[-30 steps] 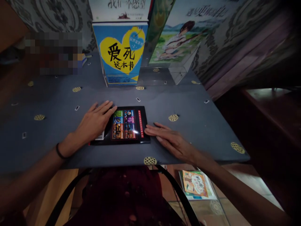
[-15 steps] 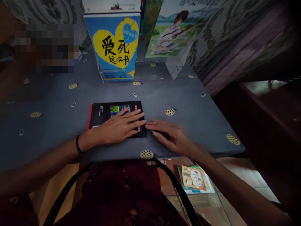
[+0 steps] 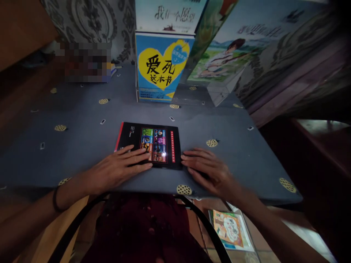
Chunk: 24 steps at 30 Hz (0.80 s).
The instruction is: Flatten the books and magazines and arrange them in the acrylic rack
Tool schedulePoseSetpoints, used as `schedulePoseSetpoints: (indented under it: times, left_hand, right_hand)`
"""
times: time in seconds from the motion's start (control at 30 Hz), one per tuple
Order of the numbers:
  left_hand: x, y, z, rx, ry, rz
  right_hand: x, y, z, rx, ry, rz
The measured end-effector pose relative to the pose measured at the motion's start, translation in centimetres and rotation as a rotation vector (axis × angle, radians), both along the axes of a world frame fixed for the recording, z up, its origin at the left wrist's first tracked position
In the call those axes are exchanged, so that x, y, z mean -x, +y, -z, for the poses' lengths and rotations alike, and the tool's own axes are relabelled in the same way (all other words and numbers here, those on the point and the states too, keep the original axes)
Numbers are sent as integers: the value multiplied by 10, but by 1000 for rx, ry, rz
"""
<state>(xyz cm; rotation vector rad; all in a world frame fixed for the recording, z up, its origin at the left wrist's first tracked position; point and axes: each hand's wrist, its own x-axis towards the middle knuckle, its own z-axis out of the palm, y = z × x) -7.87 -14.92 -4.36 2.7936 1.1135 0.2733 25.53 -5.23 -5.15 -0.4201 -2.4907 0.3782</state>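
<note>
A closed black book (image 3: 160, 146) with a red edge and small coloured pictures lies flat on the table (image 3: 90, 146), near its front edge. My left hand (image 3: 123, 164) rests with fingers stretched over the book's lower left part, hiding that corner. At the book's right edge is my right hand (image 3: 210, 168), fingers extended, its fingertips at or against the edge. Neither hand grips the book.
Behind the book stand a blue book (image 3: 156, 89) with a yellow heart and a larger picture book (image 3: 203, 71) in a clear holder (image 3: 221, 93). A blurred-out stack (image 3: 108, 73) sits at the back left. Below the table lies an orange book (image 3: 229, 228).
My left hand has slid leftward across the black book, uncovering its pictures. My right hand stays at the right edge. The camera view has shifted, so everything sits further right and lower.
</note>
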Motion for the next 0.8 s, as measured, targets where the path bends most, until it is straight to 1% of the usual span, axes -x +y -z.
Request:
schedulePoseSetpoints:
  times: [0.07,0.13,0.3,0.37,0.43,0.53,0.67,0.73,0.8]
  left_hand:
    - [13,-9,-1,15,-21,-35]
    - [22,-15,-3,16,-41,-73]
    - [26,-18,2,-37,-99,-148]
    - [25,-15,5,-70,-124,-180]
    - [23,-11,6,-105,-131,-208]
    - [20,-2,3,-132,-98,-228]
    - [16,9,-5,-142,-18,-219]
    - [15,12,-7,-160,34,-210]
    - [14,13,-8,-201,79,-171]
  right_hand:
    - [8,-3,1,-80,-15,-26]
    - [19,-6,2,-123,-23,-48]
    - [47,-13,-4,-111,3,-9]
    - [59,-16,-8,-96,-47,-9]
    - [71,-18,-10,-78,-142,-27]
    - [87,-18,-10,-58,-244,-14]
    - [97,-11,-7,-38,-253,10]
    - [98,-9,-7,-59,-265,-3]
    - [98,-8,-8,-118,-292,-14]
